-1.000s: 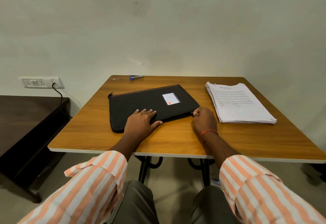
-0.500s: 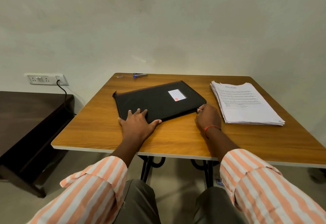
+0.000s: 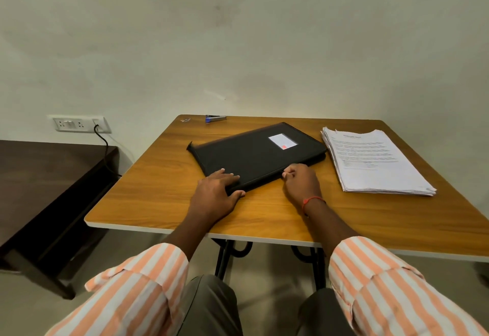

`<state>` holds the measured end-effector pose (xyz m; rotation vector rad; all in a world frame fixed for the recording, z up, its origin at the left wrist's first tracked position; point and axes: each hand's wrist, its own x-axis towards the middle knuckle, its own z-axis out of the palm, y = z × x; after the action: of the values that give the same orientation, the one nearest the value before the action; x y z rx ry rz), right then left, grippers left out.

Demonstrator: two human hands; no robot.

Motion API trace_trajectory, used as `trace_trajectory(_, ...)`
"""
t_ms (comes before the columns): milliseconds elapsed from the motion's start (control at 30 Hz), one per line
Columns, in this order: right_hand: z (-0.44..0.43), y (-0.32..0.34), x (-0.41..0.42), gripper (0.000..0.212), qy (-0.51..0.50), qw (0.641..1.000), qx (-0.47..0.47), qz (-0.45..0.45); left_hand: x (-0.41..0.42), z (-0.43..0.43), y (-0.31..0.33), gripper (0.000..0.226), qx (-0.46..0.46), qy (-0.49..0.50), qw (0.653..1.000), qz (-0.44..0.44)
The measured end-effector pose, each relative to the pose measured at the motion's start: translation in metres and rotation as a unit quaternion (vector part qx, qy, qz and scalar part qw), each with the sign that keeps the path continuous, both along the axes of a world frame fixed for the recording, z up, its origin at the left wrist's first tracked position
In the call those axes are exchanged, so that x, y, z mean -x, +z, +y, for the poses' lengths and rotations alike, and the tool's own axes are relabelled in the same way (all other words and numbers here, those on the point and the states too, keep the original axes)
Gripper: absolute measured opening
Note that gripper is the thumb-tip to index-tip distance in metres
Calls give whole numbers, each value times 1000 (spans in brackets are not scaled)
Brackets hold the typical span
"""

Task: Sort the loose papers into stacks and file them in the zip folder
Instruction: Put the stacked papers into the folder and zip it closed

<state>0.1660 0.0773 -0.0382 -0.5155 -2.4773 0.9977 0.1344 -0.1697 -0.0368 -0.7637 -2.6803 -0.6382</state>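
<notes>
Pale wall (image 3: pixel 238 44) fills the upper half of the frame; below it stands a wooden table (image 3: pixel 158 203) with a white edge band, seen from above by a seated person.

Head view, entries:

- Zip folder (image 3: pixel 254 155): black, lies flat at centre frame on the table, turned at an angle, with its far right corner near the papers. A white label (image 3: pixel 282 141) with a small red mark sits on its upper right part.
- Stack of papers (image 3: pixel 375 166): right of the folder, just beside it; printed text on the top sheet, sheet edges slightly uneven.
- Left hand (image 3: pixel 214 195): flat, fingers straight and spread a little, pressing on the folder's lower left corner; the thumb lies along the near edge. It holds nothing.
- Right hand (image 3: pixel 301 184): fingers curled, thumb and forefinger pinched together against the folder's near edge, right of the left hand. The zip pull itself is too small to make out. A red thread (image 3: pixel 312 200) circles the wrist.
- Striped orange and white sleeves (image 3: pixel 148 282) cover both forearms at lower frame.
- Blue and silver stapler (image 3: pixel 215 118) at the table's far edge, upper centre; a small clip-like item (image 3: pixel 185 119) just left of it.
- Socket plate (image 3: pixel 79 124) on the wall at left, with a black cable (image 3: pixel 104 145) running down from it.
- Dark side table (image 3: pixel 47 171) at left frame, apart from the wooden table.
</notes>
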Motion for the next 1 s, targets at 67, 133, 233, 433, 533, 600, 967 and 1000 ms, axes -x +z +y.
trace_trajectory(67,-4,-2,0,14,47,998,-46,-20,0,2,-1,51,8,-31,999,3)
trace_trajectory(133,-6,-2,-2,15,76,996,-54,-11,0,3,-2,50,2,-49,999,-1)
trace_trajectory(233,-4,1,-2,15,65,997,-36,8,3,1,-3,51,-10,-74,997,-24)
trace_trajectory(433,-2,2,2,11,28,1000,-10,2,19,1,-5,45,1,-110,994,-13)
trace_trajectory(533,-3,2,2,11,29,999,-18,-4,36,-2,1,53,101,-97,990,-17)
trace_trajectory(600,-3,2,2,12,21,999,-29,-12,41,-1,6,55,135,-105,983,-64)
trace_trajectory(967,-28,0,-30,19,35,999,1,8,21,5,9,69,167,-71,980,83)
trace_trajectory(1000,-28,0,-32,18,31,999,13,15,19,5,9,76,165,-75,979,92)
